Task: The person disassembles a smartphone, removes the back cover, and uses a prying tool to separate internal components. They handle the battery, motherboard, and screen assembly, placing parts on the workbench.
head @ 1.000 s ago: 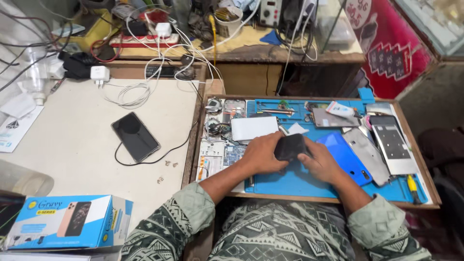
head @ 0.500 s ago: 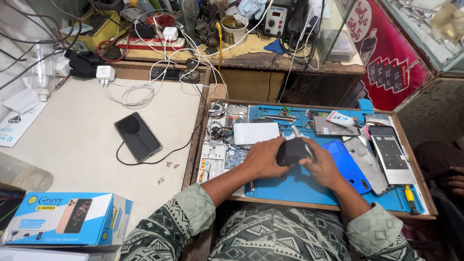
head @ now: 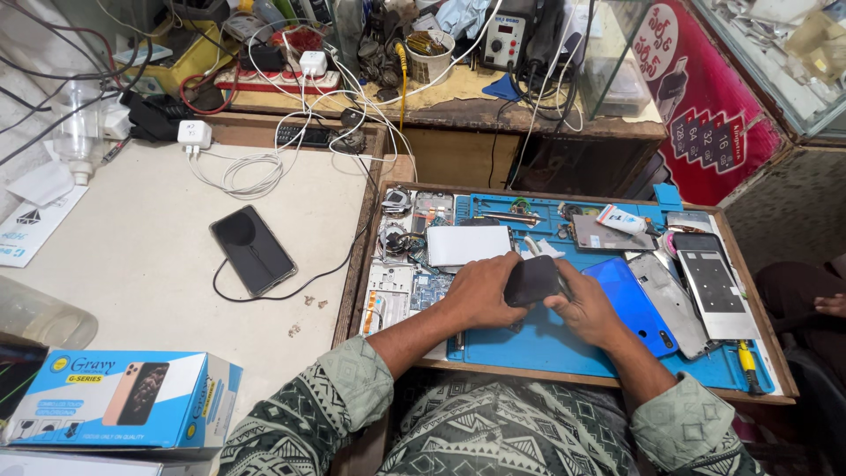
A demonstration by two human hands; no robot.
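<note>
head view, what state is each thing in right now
small black device: gripped between left hand and right hand, above blue work mat
black smartphone: flat on pale table, cable attached
blue phone back cover: lying on mat
blue phone box: closed

We saw a pale surface point(head: 132, 264) carrying a black phone point(head: 252, 250) and, nearer, a blue box point(head: 115, 398); right of it, a wooden tray point(head: 608, 383) held a blue mat point(head: 546, 339).
</note>
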